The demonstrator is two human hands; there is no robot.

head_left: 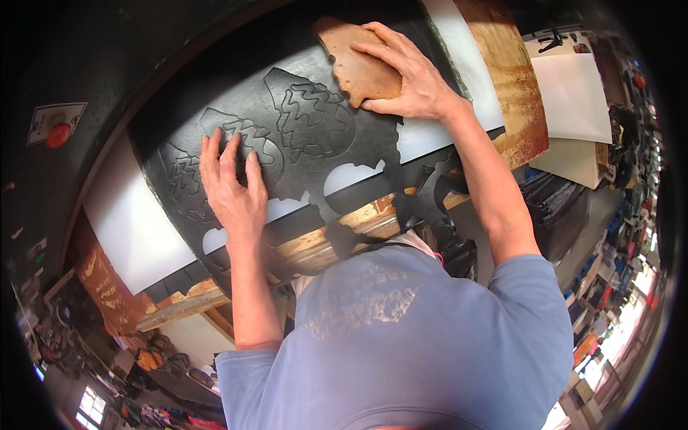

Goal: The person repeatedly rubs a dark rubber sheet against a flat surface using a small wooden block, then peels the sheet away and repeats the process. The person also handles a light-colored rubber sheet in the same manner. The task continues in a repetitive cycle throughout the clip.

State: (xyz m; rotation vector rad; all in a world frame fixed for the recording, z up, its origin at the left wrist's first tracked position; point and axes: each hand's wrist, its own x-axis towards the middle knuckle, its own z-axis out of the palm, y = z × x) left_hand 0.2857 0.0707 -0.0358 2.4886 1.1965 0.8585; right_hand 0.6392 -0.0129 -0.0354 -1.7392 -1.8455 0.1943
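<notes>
A black textured sheet, which looks like rubber, lies across a white board. Several rounded pieces with zigzag lines are cut into it, among them one cut piece near the middle. My left hand rests on the sheet at the left with its fingers spread, over another cut piece. At the far right of the sheet, my right hand grips a brown cutting die with a notched edge, thumb at its near side and fingers over its top. The die's underside is hidden.
A dark machine panel with a red button stands at left. Worn wooden boards flank the white board. Scalloped scraps of the sheet hang over the near edge. White sheets sit at right, near a dark stack.
</notes>
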